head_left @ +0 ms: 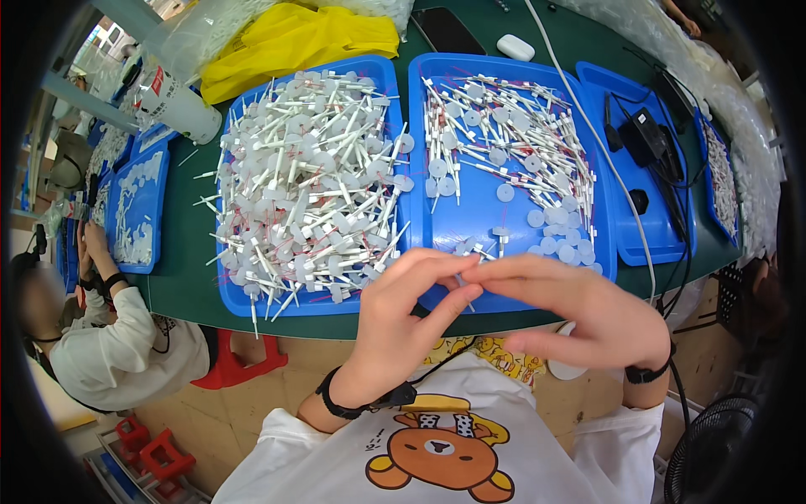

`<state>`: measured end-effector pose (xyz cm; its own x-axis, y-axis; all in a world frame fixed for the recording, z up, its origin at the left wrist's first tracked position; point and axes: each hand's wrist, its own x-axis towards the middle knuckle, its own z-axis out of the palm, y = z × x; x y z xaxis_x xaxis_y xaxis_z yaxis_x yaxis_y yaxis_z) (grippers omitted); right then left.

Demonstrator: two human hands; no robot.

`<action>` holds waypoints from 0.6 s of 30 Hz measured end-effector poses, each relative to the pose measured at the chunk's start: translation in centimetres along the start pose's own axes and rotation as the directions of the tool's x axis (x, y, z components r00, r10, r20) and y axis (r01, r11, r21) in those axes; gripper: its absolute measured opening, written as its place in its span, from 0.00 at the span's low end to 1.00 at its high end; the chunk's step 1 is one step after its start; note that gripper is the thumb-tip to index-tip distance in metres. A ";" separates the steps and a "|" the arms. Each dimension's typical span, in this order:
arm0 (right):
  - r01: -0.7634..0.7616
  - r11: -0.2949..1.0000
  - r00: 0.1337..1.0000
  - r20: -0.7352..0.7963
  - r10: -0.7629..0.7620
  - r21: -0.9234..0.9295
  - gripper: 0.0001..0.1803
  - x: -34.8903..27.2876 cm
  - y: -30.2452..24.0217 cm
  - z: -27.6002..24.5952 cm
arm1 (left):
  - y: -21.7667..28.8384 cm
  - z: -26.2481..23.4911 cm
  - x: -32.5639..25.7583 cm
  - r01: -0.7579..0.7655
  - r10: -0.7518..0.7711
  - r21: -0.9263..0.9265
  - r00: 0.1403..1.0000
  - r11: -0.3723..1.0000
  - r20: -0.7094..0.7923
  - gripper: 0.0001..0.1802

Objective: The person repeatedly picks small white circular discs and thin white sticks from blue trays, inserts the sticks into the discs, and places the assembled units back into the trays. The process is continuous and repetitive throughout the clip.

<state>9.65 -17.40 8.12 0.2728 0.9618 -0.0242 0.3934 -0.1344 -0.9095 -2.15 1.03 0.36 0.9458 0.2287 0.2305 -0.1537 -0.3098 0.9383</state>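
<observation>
My left hand (401,323) and my right hand (579,311) meet fingertip to fingertip over the near edge of the green table, pinching one small white stick part (463,281) between them. Just beyond the fingers lies a blue tray (478,193) with scattered white sticks and round white discs. To its left a second blue tray (239,298) is heaped with many white stick-and-disc pieces (311,185).
A third blue tray (638,239) at the right holds a black adapter (645,134) and cables. A white cable (604,160) crosses the table. Yellow cloth (294,42), a phone and a white case lie at the back. Another person (117,336) sits at the left, by a red stool.
</observation>
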 end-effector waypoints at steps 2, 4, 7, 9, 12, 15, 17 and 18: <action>0.004 1.000 0.999 -0.042 -0.004 -0.001 0.22 1.3 1.2 -0.7 | -0.2 -0.2 -0.2 0.055 -0.057 -0.035 0.997 0.998 -0.046 0.20; -0.013 0.994 0.996 -0.087 0.003 -0.111 0.18 2.7 2.5 -2.1 | -0.2 -0.1 -0.2 0.086 -0.089 -0.048 0.993 0.995 -0.075 0.19; -0.201 0.901 0.945 -0.317 0.076 -0.384 0.12 6.2 5.6 -2.9 | 0.0 -0.4 -0.7 0.119 -0.123 -0.076 0.991 0.990 -0.055 0.17; -0.263 0.753 0.929 -0.369 0.029 -0.603 0.08 7.7 6.9 -3.4 | 0.2 -0.5 -0.8 0.096 -0.100 -0.106 0.994 0.990 -0.038 0.16; -0.275 0.519 0.941 -0.337 -0.028 -0.810 0.04 9.3 8.8 -3.0 | 0.4 -0.8 -1.1 0.104 -0.110 -0.142 0.993 0.984 -0.036 0.14; -0.277 0.447 0.934 -0.347 -0.080 -0.850 0.02 9.8 10.1 -2.3 | 0.2 -0.9 -1.2 0.096 -0.111 -0.248 0.993 0.964 -0.047 0.13; -0.286 0.463 0.927 -0.365 -0.089 -0.839 0.01 9.7 10.0 -2.3 | 0.2 -1.0 -1.3 0.132 -0.160 -0.390 0.986 0.911 -0.041 0.14; -0.296 0.541 0.913 -0.400 -0.081 -0.787 0.01 9.4 9.7 -2.3 | 0.4 -1.1 -1.3 0.173 -0.209 -0.481 0.978 0.860 -0.022 0.15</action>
<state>18.05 -10.20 0.07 0.5680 0.7937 0.2177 0.8230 -0.5456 -0.1579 -3.75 1.61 0.72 0.9505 0.3087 0.0352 -0.1063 0.2166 0.9704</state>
